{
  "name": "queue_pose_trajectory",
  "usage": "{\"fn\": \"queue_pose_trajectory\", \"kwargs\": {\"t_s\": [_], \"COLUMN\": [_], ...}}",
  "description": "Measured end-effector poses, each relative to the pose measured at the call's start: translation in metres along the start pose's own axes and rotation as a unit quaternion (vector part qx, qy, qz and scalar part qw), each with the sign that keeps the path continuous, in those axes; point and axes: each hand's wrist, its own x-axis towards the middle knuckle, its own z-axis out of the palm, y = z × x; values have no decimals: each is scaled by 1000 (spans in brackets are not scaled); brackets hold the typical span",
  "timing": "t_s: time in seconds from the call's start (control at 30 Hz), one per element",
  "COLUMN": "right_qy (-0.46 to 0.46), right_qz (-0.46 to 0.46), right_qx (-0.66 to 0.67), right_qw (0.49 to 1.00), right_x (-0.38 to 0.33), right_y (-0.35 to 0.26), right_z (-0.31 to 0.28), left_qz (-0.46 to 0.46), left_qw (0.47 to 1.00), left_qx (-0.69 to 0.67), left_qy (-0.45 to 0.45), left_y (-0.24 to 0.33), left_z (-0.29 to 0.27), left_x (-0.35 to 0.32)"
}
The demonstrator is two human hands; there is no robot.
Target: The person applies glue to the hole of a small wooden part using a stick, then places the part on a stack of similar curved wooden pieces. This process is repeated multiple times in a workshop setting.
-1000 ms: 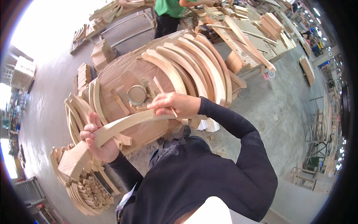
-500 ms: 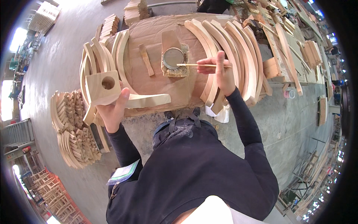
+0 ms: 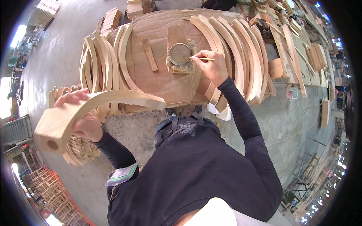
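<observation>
My left hand [image 3: 83,119] grips a curved wooden piece [image 3: 98,98], lifted at the left. Its thick end, with a round hole, points down toward me, and its thin end reaches right over the near table edge. A thin wooden stick [image 3: 206,58] is pinched in my right hand [image 3: 215,68]. The stick's tip is at the right rim of a round tin [image 3: 179,54]; whether it touches what is inside I cannot tell. Under the tin is a crusted block [image 3: 181,68], with a flat board [image 3: 176,34] behind it.
Curved wooden pieces stand in rows at the table's left [image 3: 107,64] and right [image 3: 245,60]. A narrow wood strip [image 3: 150,55] lies on the cardboard cover [image 3: 158,84]. More curved pieces are stacked on the floor at left. Lumber [image 3: 298,56] is piled at the far right.
My left hand has swung the curved piece left and toward me, turning its holed end downward. My right hand has moved left and closed its fingers around the stick, its tip now by the tin.
</observation>
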Motion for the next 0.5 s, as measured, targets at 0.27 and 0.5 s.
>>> {"fn": "queue_pose_trajectory", "kwargs": {"t_s": [0.27, 0.5], "right_qy": [21, 107], "right_qz": [100, 222], "right_qx": [156, 446], "right_qw": [982, 860], "right_x": [-14, -33], "right_y": [31, 37], "right_z": [27, 50], "left_qz": [-1, -242], "left_qw": [933, 952], "left_qx": [-347, -128], "left_qy": [-95, -139], "left_y": [-14, -43], "left_z": [-65, -31], "left_x": [27, -10]}}
